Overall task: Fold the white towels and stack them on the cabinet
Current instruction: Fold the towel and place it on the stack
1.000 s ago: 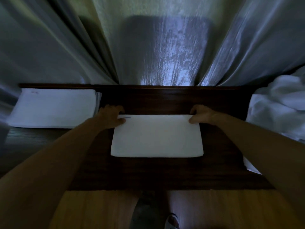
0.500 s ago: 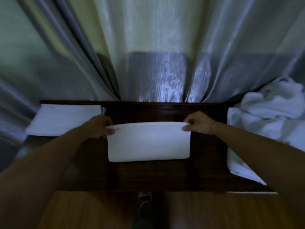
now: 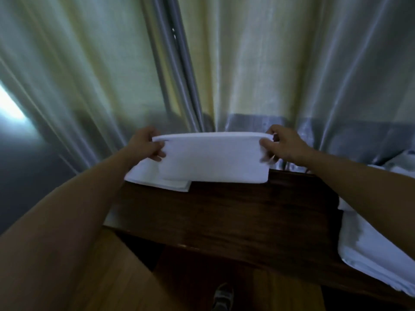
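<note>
A folded white towel (image 3: 213,160) hangs in the air above the dark wooden cabinet (image 3: 235,212). My left hand (image 3: 146,144) pinches its upper left corner and my right hand (image 3: 283,144) pinches its upper right corner. Below and to the left lies the stack of folded white towels (image 3: 157,179) on the cabinet top, partly hidden behind the held towel, whose left part overlaps it in the view.
Pale shiny curtains (image 3: 224,63) hang right behind the cabinet. A heap of unfolded white towels (image 3: 377,243) lies on the right end of the cabinet. A wooden floor (image 3: 125,274) and a shoe (image 3: 221,297) show below the cabinet's front edge.
Both hands lifted the folded towel off the cabinet top and carried it left and toward the stack. The view tilted up and turned left.
</note>
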Tool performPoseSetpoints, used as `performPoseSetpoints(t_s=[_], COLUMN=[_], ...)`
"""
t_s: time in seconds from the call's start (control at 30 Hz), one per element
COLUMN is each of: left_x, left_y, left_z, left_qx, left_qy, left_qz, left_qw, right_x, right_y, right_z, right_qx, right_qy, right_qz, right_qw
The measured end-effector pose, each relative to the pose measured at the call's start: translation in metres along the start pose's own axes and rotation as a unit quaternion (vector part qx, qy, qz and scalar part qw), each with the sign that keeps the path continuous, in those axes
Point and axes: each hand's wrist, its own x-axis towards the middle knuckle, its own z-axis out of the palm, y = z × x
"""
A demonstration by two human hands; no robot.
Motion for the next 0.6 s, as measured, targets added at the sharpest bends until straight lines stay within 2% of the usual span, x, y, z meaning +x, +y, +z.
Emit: performPoseSetpoints(t_s=[0.07,0.17,0.37,0.5,0.6], left_x=[-0.011,-0.02,0.001,0.034,0.067], left_y=[0.006,0.003,-0.031,-0.078,-0.122], left_z=[-0.023,-0.057,-0.112,-0.139,-0.155], left_qx=[-0.041,-0.056,-0.05,-0.052,-0.053], left_qy=[0.04,0.089,0.147,0.154,0.125], left_qz=[-0.004,-0.003,-0.022,-0.037,-0.053], left_qw=[0.998,0.994,0.988,0.986,0.989], right_x=[0.005,0.015,0.047,0.079,0.104], right_y=[-0.025,-0.055,-0.091,-0.096,-0.091], right_z=[0.011,0.032,0.085,0.138,0.184], right_qx=[0.09,0.146,0.161,0.168,0.185], right_qy=[-0.016,-0.028,-0.087,-0.096,-0.098], right_qz=[0.013,0.007,0.008,0.014,0.042], right_qw=[0.996,0.989,0.983,0.981,0.977])
